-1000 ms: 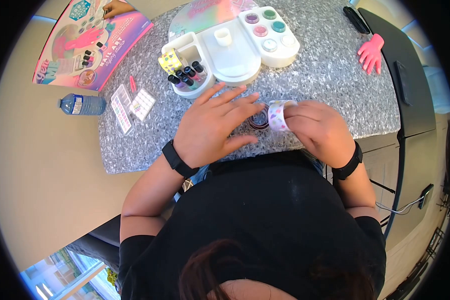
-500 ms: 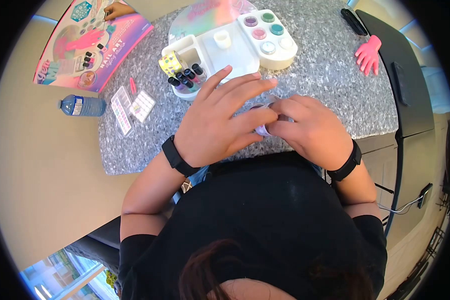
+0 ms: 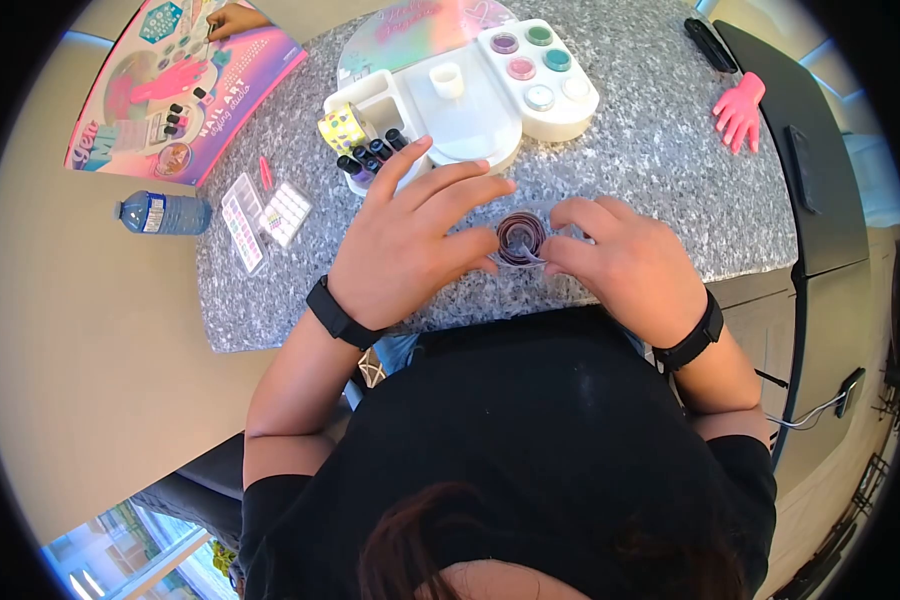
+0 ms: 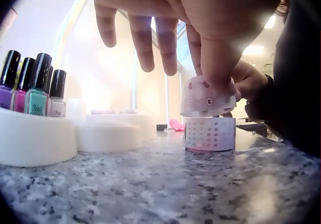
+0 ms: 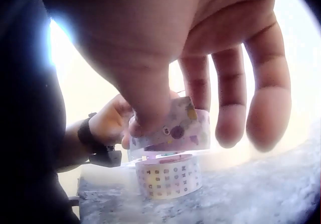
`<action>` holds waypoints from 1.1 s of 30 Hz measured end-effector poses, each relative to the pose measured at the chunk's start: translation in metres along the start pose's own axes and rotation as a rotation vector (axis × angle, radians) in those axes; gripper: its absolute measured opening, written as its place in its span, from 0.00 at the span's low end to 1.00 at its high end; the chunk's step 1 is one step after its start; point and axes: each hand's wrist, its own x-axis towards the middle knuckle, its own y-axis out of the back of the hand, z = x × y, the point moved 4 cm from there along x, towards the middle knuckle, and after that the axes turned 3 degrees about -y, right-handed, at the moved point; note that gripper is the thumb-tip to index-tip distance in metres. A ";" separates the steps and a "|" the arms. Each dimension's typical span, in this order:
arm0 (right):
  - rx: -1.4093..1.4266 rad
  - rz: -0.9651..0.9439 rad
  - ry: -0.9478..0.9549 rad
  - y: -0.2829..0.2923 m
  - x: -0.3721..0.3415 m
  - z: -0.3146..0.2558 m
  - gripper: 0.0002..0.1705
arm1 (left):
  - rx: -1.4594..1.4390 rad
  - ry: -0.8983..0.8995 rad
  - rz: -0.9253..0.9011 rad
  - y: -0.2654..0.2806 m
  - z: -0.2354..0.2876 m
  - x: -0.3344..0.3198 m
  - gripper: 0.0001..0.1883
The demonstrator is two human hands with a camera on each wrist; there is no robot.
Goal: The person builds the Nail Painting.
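A white sticker roll [image 4: 193,99] with a colourful print is held between both hands. It sits right over a second roll [image 4: 209,133] printed with rows of letters, which stands on the speckled counter [image 4: 125,184]. My left hand [image 3: 400,235] pinches the upper roll from the left with thumb and index finger, the other fingers spread. From the right, my right hand [image 3: 640,255] pinches the same roll, its thumb on the printed side in the right wrist view. Seen from above, the rolls show as a dark-edged coil [image 3: 538,236] between the fingertips.
Beyond the hands stands a white tray [image 3: 470,145] with nail polish bottles [image 3: 378,152], a yellow patterned roll [image 3: 340,127] and glitter pots [image 3: 521,68]. A pink model hand [image 3: 739,112] lies far right. Leftward are nail cases [image 3: 243,225], a water bottle [image 3: 165,212] and a box [image 3: 185,95].
The printed roll, earlier held on edge by the right hand beside the coil, has moved left and turned flat over it. The left hand has come to pinch its left side.
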 end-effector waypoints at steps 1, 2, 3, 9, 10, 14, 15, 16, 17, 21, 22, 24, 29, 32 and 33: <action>-0.008 -0.004 -0.003 0.000 0.000 0.000 0.05 | -0.001 0.001 0.000 0.000 0.000 -0.001 0.13; -0.007 -0.005 -0.004 0.000 -0.001 -0.001 0.05 | 0.016 0.008 0.014 0.000 -0.001 -0.001 0.12; -0.006 0.000 -0.008 -0.001 -0.001 -0.001 0.06 | 0.034 0.016 0.029 0.001 -0.001 -0.002 0.12; -0.010 -0.042 -0.032 0.004 -0.007 -0.015 0.10 | -0.004 0.019 0.006 0.002 0.004 -0.010 0.11; -0.006 -0.040 -0.050 0.004 -0.008 -0.017 0.11 | -0.004 0.021 0.006 0.001 0.004 -0.012 0.11; -0.024 -0.022 -0.049 0.002 -0.007 -0.016 0.11 | 0.019 0.052 0.049 -0.002 0.007 -0.014 0.11; -0.033 -0.025 -0.057 0.001 -0.006 -0.016 0.10 | 0.033 0.069 0.066 -0.002 0.007 -0.014 0.10; -0.041 -0.027 -0.064 0.001 -0.005 -0.017 0.10 | 0.034 0.069 0.068 -0.002 0.008 -0.013 0.10; -0.042 -0.027 -0.063 0.002 -0.005 -0.017 0.10 | 0.036 0.092 0.054 -0.002 0.008 -0.012 0.11; -0.045 -0.082 -0.083 -0.002 -0.006 -0.015 0.10 | -0.027 0.160 0.001 -0.009 0.006 -0.012 0.12; -0.037 -0.108 -0.088 -0.004 -0.007 -0.014 0.10 | -0.026 0.161 0.002 -0.010 0.007 -0.013 0.12; -0.022 -0.081 -0.083 -0.005 -0.007 -0.013 0.10 | -0.055 0.184 -0.038 -0.016 0.006 -0.015 0.13; -0.006 -0.030 -0.067 -0.005 -0.006 -0.010 0.10 | -0.070 0.232 -0.052 -0.020 0.006 -0.017 0.13; -0.019 -0.049 -0.044 -0.006 -0.004 -0.012 0.09 | -0.084 0.244 -0.054 -0.020 0.006 -0.017 0.14; -0.005 -0.054 -0.036 -0.005 -0.004 -0.013 0.09 | -0.091 0.245 -0.054 -0.020 0.006 -0.017 0.14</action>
